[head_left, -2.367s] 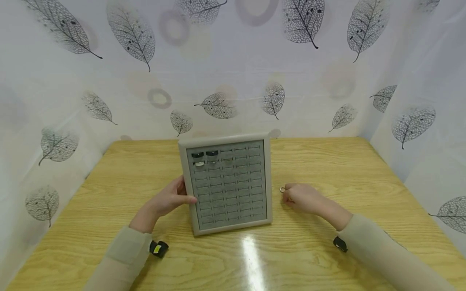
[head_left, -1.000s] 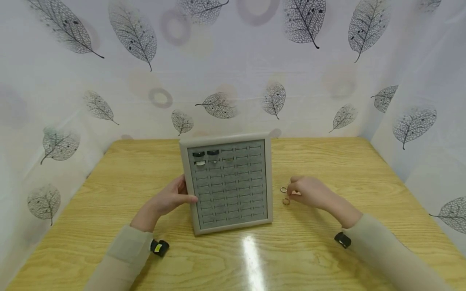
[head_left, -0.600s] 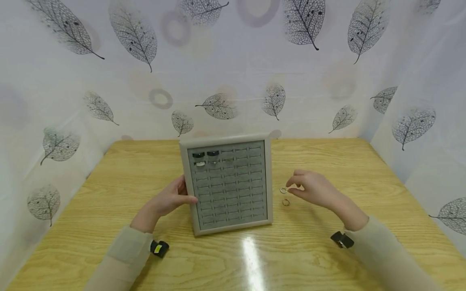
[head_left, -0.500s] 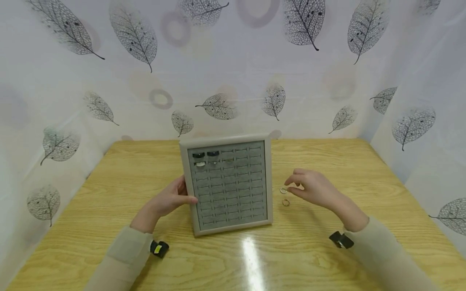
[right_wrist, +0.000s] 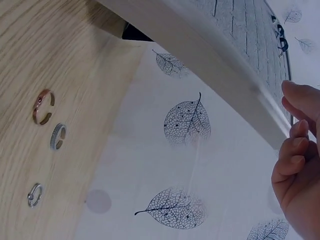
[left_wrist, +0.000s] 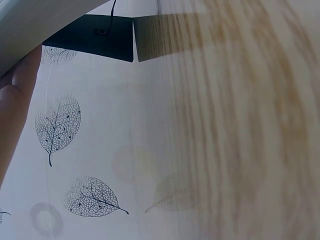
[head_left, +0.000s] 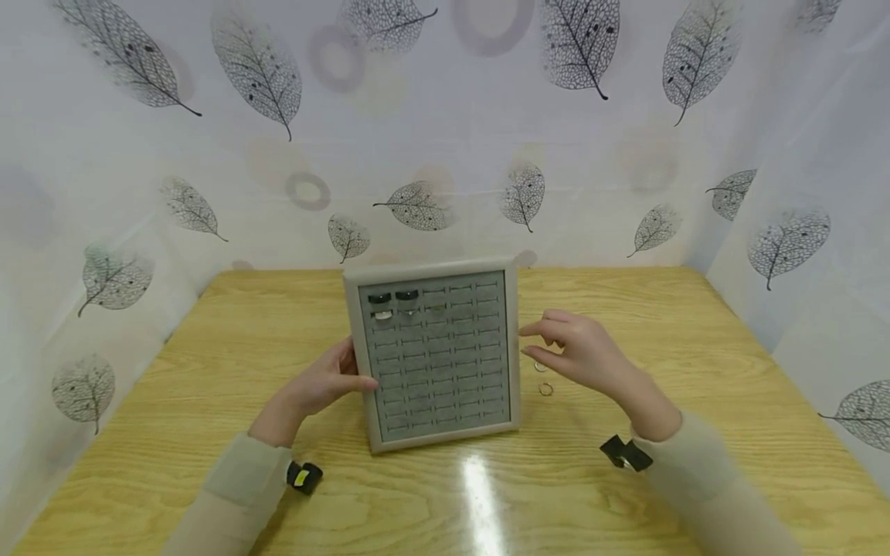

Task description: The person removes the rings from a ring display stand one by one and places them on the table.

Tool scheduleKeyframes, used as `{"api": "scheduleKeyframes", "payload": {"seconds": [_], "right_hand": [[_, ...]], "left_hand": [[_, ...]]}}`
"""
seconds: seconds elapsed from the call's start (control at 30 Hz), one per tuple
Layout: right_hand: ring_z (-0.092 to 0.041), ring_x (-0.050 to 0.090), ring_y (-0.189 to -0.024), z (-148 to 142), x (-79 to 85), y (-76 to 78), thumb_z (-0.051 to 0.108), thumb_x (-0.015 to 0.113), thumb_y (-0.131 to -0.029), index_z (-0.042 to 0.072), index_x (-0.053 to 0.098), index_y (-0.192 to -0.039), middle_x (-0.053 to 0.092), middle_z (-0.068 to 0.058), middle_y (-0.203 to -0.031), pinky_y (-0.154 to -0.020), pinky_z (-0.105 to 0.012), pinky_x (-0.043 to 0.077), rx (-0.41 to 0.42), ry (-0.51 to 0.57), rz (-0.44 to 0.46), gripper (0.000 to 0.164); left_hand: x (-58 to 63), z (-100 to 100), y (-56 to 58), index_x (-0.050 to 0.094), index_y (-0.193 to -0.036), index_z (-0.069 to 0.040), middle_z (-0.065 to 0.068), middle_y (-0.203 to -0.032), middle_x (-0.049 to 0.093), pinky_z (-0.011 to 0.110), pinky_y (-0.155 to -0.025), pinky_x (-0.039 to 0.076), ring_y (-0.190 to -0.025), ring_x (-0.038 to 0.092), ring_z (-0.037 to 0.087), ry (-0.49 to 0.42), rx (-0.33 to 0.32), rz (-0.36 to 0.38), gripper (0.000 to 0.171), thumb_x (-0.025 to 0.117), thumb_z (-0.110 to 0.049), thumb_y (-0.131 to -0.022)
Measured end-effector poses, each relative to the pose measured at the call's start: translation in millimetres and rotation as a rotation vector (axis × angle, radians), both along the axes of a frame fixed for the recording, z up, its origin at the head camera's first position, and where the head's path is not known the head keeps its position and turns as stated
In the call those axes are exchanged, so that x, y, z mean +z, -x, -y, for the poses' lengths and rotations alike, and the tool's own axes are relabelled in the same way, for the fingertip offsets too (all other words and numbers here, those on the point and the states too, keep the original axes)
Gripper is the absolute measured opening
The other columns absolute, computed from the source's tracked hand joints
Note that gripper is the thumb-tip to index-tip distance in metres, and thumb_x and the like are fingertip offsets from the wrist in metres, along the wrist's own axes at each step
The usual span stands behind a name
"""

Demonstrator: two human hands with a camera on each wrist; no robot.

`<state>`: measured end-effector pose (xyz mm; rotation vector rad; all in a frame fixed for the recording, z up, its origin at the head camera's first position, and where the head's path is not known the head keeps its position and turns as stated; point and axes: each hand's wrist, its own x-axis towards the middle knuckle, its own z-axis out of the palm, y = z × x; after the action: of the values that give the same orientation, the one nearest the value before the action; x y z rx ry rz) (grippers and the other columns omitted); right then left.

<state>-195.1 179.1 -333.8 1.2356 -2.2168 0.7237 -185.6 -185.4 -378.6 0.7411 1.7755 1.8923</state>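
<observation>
A ring display board point(head_left: 441, 363) with a pale frame and grey slotted padding leans upright on the table. My left hand point(head_left: 316, 390) grips its left edge, thumb on the front. Two black rings point(head_left: 406, 295) sit in the top row, a silver ring point(head_left: 382, 315) and fainter ones below. My right hand point(head_left: 587, 351) hovers beside the right edge, index finger and thumb apart, nothing seen between them. In the right wrist view a copper-coloured ring point(right_wrist: 38, 107), a patterned silver ring point(right_wrist: 54, 136) and a thin silver ring point(right_wrist: 34, 195) lie on the table.
The wood-grain table point(head_left: 278, 309) ends at a leaf-printed curtain point(head_left: 445, 139) behind and at the sides. A dark stand point(left_wrist: 95, 40) shows behind the board in the left wrist view. A black wrist camera point(head_left: 304, 477) hangs by each sleeve.
My right hand has moved up and left from beside the loose rings to the board's right edge, and its thumb and index finger have spread. My left hand and the board stay put.
</observation>
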Motion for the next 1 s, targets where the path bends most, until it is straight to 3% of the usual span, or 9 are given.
{"api": "scheduleKeyframes", "payload": {"seconds": [0.2,0.53,0.77,1.0], "right_hand": [[-0.005,0.037,-0.054,14.9,6.0,1.6,0.019,0.064,-0.081,0.005,0.067,-0.087,0.045,0.006,-0.064,-0.046,-0.013,0.03,0.051,0.064,-0.042,0.015],[-0.006,0.04,-0.054,38.6,11.4,6.4,0.006,0.07,-0.071,0.003,0.068,-0.087,0.051,0.001,-0.067,-0.046,-0.018,0.036,0.077,0.149,-0.054,0.016],[-0.008,0.038,-0.051,51.7,14.0,10.1,0.001,0.073,-0.066,0.003,0.068,-0.086,0.046,0.001,-0.063,-0.045,-0.017,0.032,0.075,0.176,-0.076,0.02],[-0.008,0.04,-0.054,64.5,15.4,11.7,0.005,0.072,-0.068,0.002,0.068,-0.084,0.048,0.002,-0.065,-0.048,-0.016,0.035,0.084,0.191,-0.079,0.017]], "left_hand": [[-0.3,-0.2,-0.4,0.006,-0.142,-0.007,0.02,-0.134,0.032,0.035,-0.089,0.041,-0.114,0.044,0.022,0.01,0.01,-0.001,0.082,0.06,0.001,-0.081],[-0.4,0.0,0.0,0.008,-0.142,-0.006,0.019,-0.133,0.034,0.035,-0.088,0.041,-0.113,0.045,0.022,0.018,0.01,-0.01,0.08,0.06,0.0,-0.081],[0.4,-0.2,0.1,0.007,-0.142,-0.005,0.018,-0.132,0.036,0.036,-0.088,0.041,-0.113,0.045,0.022,0.007,0.004,-0.004,0.08,0.06,0.001,-0.082],[1.5,-0.6,-0.7,0.007,-0.142,-0.005,0.019,-0.132,0.036,0.035,-0.089,0.041,-0.113,0.045,0.023,0.006,-0.001,-0.01,0.081,0.061,-0.002,-0.081]]}}
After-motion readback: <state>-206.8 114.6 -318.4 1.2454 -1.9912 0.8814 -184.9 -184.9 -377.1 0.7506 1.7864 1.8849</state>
